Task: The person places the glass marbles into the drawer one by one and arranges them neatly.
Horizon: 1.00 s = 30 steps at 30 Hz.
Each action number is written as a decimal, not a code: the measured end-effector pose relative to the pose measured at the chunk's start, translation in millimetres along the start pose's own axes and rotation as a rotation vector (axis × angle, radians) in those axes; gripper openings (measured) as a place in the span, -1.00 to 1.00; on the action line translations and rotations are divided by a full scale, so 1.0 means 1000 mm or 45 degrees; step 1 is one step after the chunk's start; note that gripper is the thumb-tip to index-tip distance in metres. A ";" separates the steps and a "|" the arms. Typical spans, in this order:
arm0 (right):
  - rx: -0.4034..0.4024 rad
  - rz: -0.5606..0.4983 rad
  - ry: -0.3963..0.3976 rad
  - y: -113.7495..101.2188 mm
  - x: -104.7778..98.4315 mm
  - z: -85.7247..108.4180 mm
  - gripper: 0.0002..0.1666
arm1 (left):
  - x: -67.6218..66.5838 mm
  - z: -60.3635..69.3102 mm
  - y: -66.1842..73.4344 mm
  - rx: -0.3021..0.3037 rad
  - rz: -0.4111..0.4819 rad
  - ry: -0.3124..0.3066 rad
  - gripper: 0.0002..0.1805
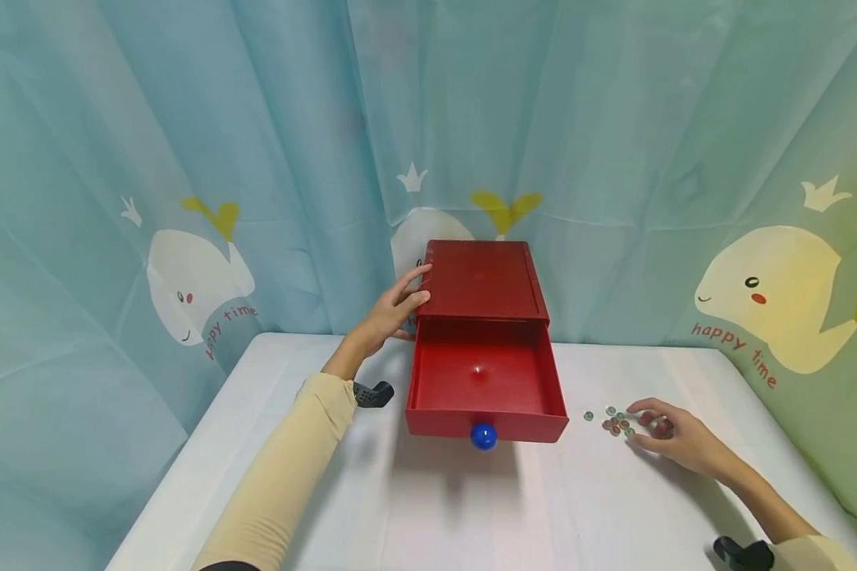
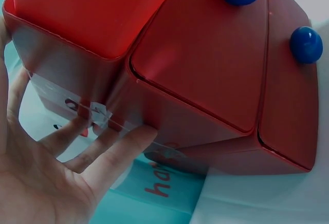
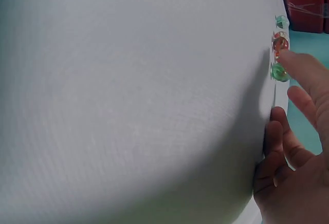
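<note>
Lying clustered on the white bench [image 1: 571,515], green and orange glass-like beads [image 1: 616,431] sit close by the right hand [image 1: 674,436].
These look light, hard and slick, likely to roll if nudged; tips of thumb and forefinger across one bead's sides seem the surest hold. The right hand's thumb and forefinger stand apart, the other fingers bent; whether they touch a bead, I cannot tell. Neighbouring beads crowd any single pick, while a stray bead [image 1: 589,415] lies apart, nearer the red cabinet [image 1: 482,277]. Its pulled-out drawer [image 1: 436,423] presents a raised side wall and a blue knob [image 1: 483,436] in front. The left hand [image 1: 389,313] rests spread against the cabinet's side, and a whale-print curtain [image 1: 614,119] hangs behind.
</note>
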State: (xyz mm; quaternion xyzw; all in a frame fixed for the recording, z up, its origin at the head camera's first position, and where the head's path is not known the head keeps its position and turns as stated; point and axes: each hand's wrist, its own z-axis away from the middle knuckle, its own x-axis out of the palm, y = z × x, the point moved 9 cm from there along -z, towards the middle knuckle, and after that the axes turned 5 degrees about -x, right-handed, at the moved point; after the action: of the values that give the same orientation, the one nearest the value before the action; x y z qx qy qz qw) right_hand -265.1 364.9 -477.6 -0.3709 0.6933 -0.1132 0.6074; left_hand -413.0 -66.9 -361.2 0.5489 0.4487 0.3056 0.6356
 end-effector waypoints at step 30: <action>0.089 0.083 0.013 0.005 0.003 0.003 -0.83 | 0.001 0.003 0.002 0.001 0.002 -0.010 -0.31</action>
State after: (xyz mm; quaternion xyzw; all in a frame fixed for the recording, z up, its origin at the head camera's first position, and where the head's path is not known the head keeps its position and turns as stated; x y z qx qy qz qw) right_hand -264.5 367.4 -483.6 -0.3261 0.7039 -0.1193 0.6196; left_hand -409.9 -66.7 -359.6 0.5506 0.4459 0.3036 0.6371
